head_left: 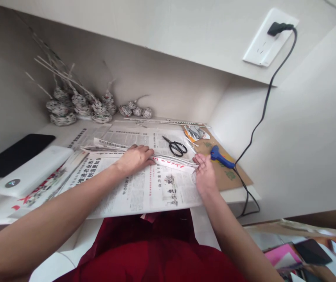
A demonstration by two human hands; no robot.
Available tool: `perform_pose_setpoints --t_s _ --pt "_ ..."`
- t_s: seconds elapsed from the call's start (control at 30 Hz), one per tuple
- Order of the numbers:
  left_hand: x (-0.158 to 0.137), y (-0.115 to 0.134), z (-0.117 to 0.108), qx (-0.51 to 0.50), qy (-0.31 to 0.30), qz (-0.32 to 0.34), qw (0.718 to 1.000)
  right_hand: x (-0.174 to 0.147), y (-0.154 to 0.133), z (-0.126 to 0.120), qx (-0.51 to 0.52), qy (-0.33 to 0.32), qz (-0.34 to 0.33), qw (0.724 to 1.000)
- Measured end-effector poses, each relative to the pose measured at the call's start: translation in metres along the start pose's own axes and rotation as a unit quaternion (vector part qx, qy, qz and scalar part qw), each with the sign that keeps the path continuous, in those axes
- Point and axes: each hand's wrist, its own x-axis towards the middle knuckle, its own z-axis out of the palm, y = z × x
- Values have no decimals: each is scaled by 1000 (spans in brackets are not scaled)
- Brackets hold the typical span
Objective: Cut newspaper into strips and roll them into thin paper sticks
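A long, narrow stack of folded newspaper [172, 161] lies across the spread newspaper sheets [138, 188] on the desk. My left hand [135, 158] is closed over the middle of this stack, its fingers curled at the far side. At the right end, my right hand [205, 171] grips the stack's edge between thumb and fingers. Left of my left hand, the layers fan apart at the loose end. Just beyond the stack lie black-handled scissors [175, 147], blades pointing away to the left.
A blue glue gun [222, 157] rests on cardboard [235, 176], its cable rising to a wall socket [269, 37]. Woven paper gourds [81, 103] stand at the back left. A white box [31, 172] and a black flat item [15, 154] lie left. An orange-edged packet [196, 133] sits at the back right.
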Motion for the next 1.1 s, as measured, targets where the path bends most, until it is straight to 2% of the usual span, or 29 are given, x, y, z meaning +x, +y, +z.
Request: perform_pose_setpoints --t_s 0.17,0.27,0.33,0.47,0.6,0.7,0.77,0.93,1.0,1.1 --pt "-1 1 -2 -11 0 1 1000 -7 11 14 -16 -28 -69 997" --pt "-2 -1 -2 -15 0 0 1000 -6 11 2 -52 -14 -106 993" --pt "-2 -2 -1 -17 0 0 1000 -7 10 -8 -99 -26 -132 986" --pt "-1 -3 1 -20 5 -1 1000 -10 12 -19 -193 -80 -186 960" --pt "-1 -2 0 -19 6 -2 1000 -15 17 -12 -316 -124 -192 921" --pt "-1 -3 0 -14 1 -5 1000 -21 19 -4 -393 -136 -231 879" --pt "-2 -3 0 -12 -4 -6 1000 -24 16 0 -446 -130 -281 840" --pt "-1 -2 0 -12 -9 2 1000 -24 1 6 -587 -114 -397 696" --pt "0 -3 -1 -14 -9 5 1000 -21 -3 8 -630 -141 -402 649" --pt "-3 -12 -5 -20 -14 8 1000 -10 -6 9 -677 -195 -374 603"
